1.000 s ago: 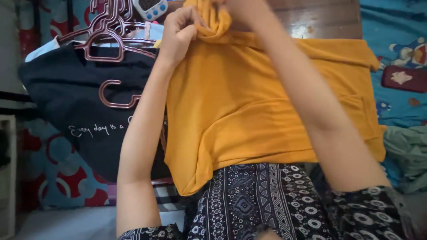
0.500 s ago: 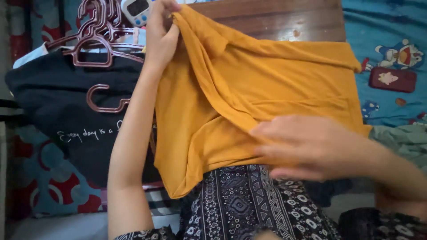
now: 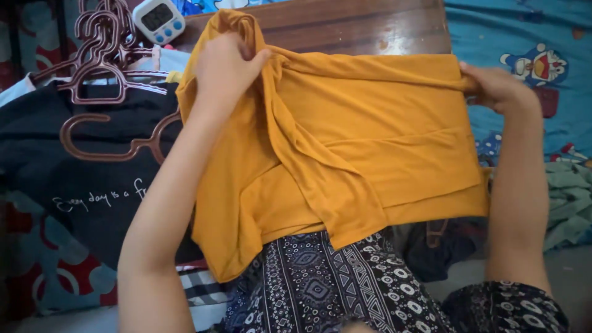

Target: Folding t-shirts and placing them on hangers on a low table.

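A mustard-yellow garment [image 3: 382, 154] is spread across my lap, partly folded, with a fold running diagonally down its middle. My left hand [image 3: 225, 68] grips its upper left corner, bunching the cloth. My right hand [image 3: 496, 86] pinches the upper right corner at the far edge. The garment's lower edge hangs over my patterned black-and-white trousers [image 3: 333, 283].
A black shirt with white lettering [image 3: 80, 185] lies at the left under several maroon plastic hangers [image 3: 102, 55]. A small white digital timer [image 3: 158, 18] sits at the top by a brown wooden board [image 3: 370, 24]. Blue cartoon bedding [image 3: 536, 43] and green cloth [image 3: 567, 197] lie at the right.
My right hand has moved from the garment's lower middle up to its upper right corner and taken hold. The cloth is now pulled wider and flatter between both hands.
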